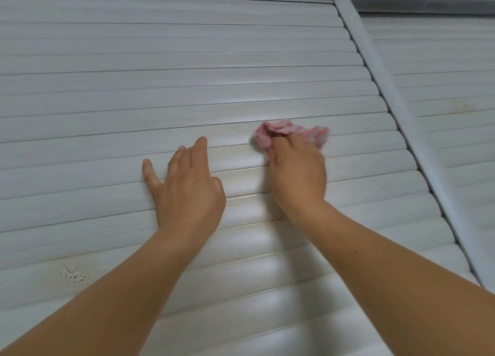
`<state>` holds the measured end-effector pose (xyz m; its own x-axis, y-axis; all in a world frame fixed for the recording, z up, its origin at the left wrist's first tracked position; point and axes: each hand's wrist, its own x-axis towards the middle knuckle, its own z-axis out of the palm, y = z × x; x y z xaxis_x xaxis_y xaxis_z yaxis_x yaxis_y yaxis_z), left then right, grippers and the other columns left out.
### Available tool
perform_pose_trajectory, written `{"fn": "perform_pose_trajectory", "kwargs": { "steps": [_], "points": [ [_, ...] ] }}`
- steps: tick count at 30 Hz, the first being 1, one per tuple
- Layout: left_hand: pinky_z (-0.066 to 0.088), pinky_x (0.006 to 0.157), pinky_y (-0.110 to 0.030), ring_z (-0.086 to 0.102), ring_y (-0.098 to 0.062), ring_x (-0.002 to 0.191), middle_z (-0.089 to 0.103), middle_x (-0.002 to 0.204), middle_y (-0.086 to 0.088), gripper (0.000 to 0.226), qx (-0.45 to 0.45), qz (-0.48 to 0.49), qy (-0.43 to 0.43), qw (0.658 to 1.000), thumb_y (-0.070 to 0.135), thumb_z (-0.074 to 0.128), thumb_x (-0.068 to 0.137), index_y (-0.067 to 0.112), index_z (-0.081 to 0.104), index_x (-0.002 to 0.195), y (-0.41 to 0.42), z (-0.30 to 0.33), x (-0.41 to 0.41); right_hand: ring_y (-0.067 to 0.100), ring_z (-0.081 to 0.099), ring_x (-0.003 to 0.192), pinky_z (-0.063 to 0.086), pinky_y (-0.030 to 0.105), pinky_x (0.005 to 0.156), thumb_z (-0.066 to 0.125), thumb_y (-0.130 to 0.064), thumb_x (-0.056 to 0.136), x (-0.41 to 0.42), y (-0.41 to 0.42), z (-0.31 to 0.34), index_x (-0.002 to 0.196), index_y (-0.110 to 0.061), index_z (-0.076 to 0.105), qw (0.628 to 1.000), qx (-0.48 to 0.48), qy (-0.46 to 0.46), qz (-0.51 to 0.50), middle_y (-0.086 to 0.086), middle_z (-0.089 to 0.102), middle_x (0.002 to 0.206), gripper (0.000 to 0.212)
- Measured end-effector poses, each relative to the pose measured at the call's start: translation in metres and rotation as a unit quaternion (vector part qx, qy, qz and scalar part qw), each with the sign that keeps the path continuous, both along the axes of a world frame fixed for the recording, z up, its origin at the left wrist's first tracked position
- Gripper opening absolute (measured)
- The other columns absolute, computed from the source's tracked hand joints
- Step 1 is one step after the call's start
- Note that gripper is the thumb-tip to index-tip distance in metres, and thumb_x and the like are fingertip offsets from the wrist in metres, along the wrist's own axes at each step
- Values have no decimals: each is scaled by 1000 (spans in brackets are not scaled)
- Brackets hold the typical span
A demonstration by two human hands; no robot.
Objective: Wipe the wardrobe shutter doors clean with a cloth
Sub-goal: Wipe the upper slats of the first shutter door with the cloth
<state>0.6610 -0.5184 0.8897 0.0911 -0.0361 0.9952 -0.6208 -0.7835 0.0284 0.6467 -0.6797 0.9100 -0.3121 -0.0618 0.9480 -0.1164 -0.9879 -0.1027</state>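
The wardrobe shutter door fills nearly the whole view, a pale, wood-grained run of horizontal slats, bounded on its right edge by a rounded frame post; beyond the post a second shutter door shows only in part. The left hand lies flat on the slats near the middle of the door, fingers straight and spread, thumb out to the side, holding nothing and seemingly steadying the panel. Just beside it, toward the right edge, the right hand grips a bunched pink cloth, which pokes out above the knuckles and is pressed against a slat. To wipe well, I would judge it best to run the cloth along each slat's length and into the groove beneath it, working downward so loosened dust falls onto unwiped slats, with the flat hand keeping the door from flexing. Two patches of small dark specks lie near the lower left and another faint patch sits by the right wrist; these likely need firmer rubbing. The right fingers are hidden under the cloth, which is blurred, and the door's left and bottom edges are cut off.
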Motion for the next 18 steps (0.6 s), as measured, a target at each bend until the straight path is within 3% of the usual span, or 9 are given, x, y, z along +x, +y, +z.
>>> {"fn": "perform_pose_trajectory", "kwargs": {
  "steps": [5,8,12,15,18],
  "points": [
    [-8,113,-49,15,-10,142,27,151,-1,65,9,1,-8,1000,15,38,89,21,12,148,3,-5,-1,30,60,79,45,35,67,41,-32,85,2,37,-2,93,-18,71,991,-120,59,9,3,66,86,34],
    [-9,112,-49,16,-10,141,28,151,-1,63,12,0,-6,1000,14,37,90,20,13,148,6,-6,-1,32,61,91,45,38,67,52,-27,87,-9,11,-3,106,-22,68,988,-131,83,-25,2,66,100,26],
    [-10,113,-48,12,-9,142,27,151,2,61,25,4,1,1000,14,35,91,23,12,148,10,-9,-1,31,49,117,46,42,81,42,-27,96,-32,-60,-4,128,-30,54,993,-9,118,-15,1,53,131,35],
    [-10,112,-50,9,-8,142,23,152,9,62,49,15,7,999,18,33,91,29,11,148,12,-12,-2,31,46,119,41,39,83,37,-27,98,-50,-105,-16,119,-25,59,984,141,67,87,0,52,126,30],
    [-11,112,-50,9,-8,142,24,152,10,63,67,14,10,998,19,33,90,31,10,147,14,-18,-4,38,42,120,41,46,87,36,-22,99,-44,-105,-29,120,-12,60,978,189,52,75,14,50,131,33]
  ]
}}
